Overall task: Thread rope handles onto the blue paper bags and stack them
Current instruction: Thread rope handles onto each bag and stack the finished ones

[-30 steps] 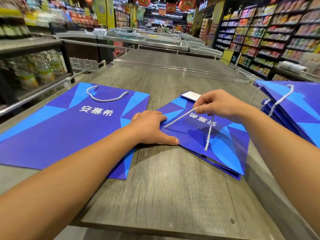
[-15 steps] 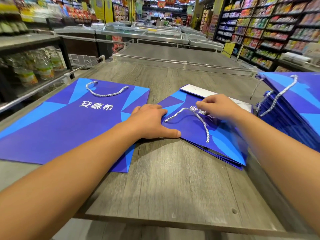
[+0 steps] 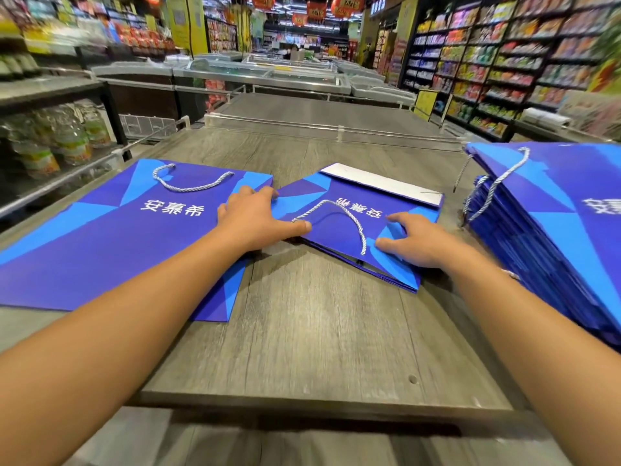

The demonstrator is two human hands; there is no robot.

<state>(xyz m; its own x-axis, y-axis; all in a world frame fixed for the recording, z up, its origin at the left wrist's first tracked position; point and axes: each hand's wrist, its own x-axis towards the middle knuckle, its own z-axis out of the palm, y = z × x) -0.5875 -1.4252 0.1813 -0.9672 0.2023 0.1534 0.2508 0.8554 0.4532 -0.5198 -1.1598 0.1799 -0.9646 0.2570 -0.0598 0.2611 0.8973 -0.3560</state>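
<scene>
Both hands flat on the middle bag

A folded blue paper bag (image 3: 349,227) lies flat on the grey wood-grain surface (image 3: 319,348), on top of a few more folded bags whose edges show beneath its near side. Its white rope handle (image 3: 336,215) is threaded and lies in a loop across the printed face, and a white strip (image 3: 383,185) shows along its far edge.

The left hand (image 3: 255,220) rests on the bag's left corner, fingers spread and thumb stretched along the near edge; its grip is released, pressing rather than holding. The right hand (image 3: 415,242) lies on the bag's right part, fingers bent a little with the tips touching the paper, thumb pointing toward the rope's end; it grasps nothing either.

To the left, touching the left hand's side, a larger blue bag (image 3: 111,237) lies flat with its own rope handle (image 3: 191,179) looped at the far end. At the right edge sits a tall stack of bags (image 3: 551,237) with handles hanging off its left side.

Behind are freezer chests (image 3: 262,74) and stocked store shelves (image 3: 510,58)
</scene>
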